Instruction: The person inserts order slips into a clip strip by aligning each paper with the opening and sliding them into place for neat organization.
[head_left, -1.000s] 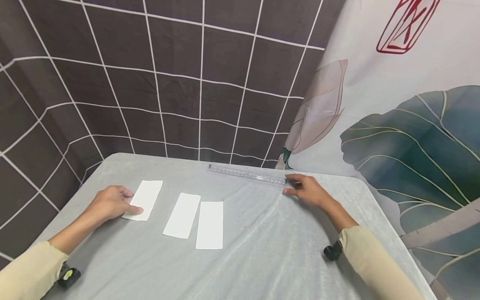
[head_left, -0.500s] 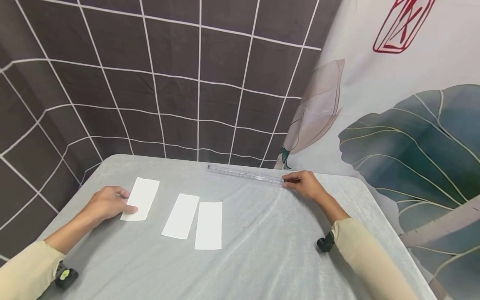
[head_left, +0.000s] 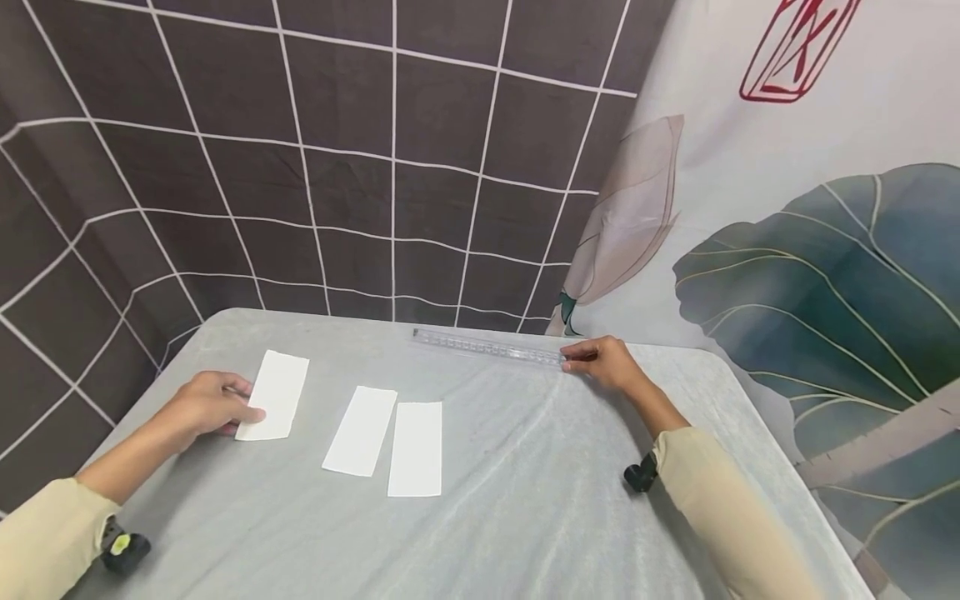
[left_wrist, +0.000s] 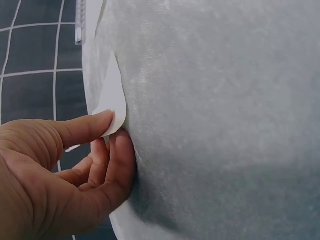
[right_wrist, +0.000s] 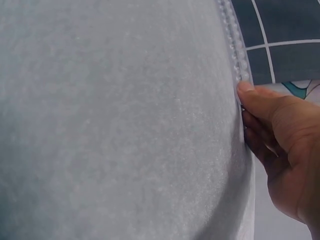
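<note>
- White rectangular paper slip, leftmost of three (head_left: 274,395): lying at the left side of the desk, near end being held; that end is curling up in the left wrist view. Can't tell if the far end is touching the cloth.
- Left hand (head_left: 206,406): grip is pinching that slip at its near left corner, thumb pressing on top, fingers tucking underneath.
- Long, narrow, clear plastic strip with a beaded-looking pattern (head_left: 487,347): lying near the desk's far edge, running roughly along it.
- Right hand (head_left: 604,363): grip is pinching the strip's right end between thumb and fingers.
- White rectangular paper slip, middle one (head_left: 360,431): lying flat, slanting, right of the held slip and well apart from the left hand.
- White rectangular paper slip, rightmost (head_left: 416,450): lying just beside the middle one, sitting straighter and slightly nearer the person.
- Desk draped in pale grey cloth (head_left: 540,500): carrying all of it, cloth creasing diagonally.
- Beige sleeves (head_left: 731,508): covering both forearms; small black wrist device (head_left: 640,474) showing at each cuff.
- Dark grey fabric with white grid lines (head_left: 337,192): hanging behind the desk; white leaf-print fabric (head_left: 720,150) hanging to its right.
</note>
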